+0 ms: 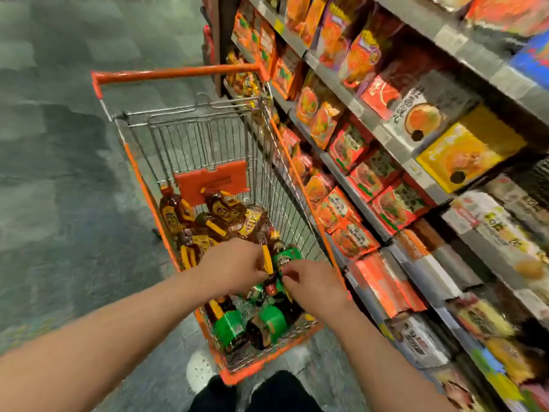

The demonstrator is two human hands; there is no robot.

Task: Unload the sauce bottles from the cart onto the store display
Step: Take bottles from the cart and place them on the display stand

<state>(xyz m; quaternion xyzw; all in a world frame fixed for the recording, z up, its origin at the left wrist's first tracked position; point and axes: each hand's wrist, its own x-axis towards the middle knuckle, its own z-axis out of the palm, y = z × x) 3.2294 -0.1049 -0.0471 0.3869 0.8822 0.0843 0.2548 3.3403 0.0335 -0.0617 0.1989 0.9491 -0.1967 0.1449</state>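
Here, at the far left, grey floor tiles (59, 173) run beside a wire shopping cart (190, 138) with orange trim and an orange handle bar (178, 73) at its far end. Inside the basket lie the sauce bottles (208, 221), dark ones with yellow labels heaped toward the far half, under an orange plastic flap (212, 181), and green-labelled ones (237, 328) packed at the near end. The left hand (234, 267) reaches down into the middle of the heap, its fingers curled around a yellow bottle cap (267, 258). Just to its right, nearly touching it, the right hand (312, 282) has its fingers bent down onto a green-labelled bottle (286, 257); the picture is too smeared to show whether they actually close around it. Below the cart, a white shoe (199, 371) and dark trouser legs (267, 394) show. Along the right side, close against the cart, stand the store shelves (368, 120), stocked with orange, red and yellow packets and boxes (460, 156).
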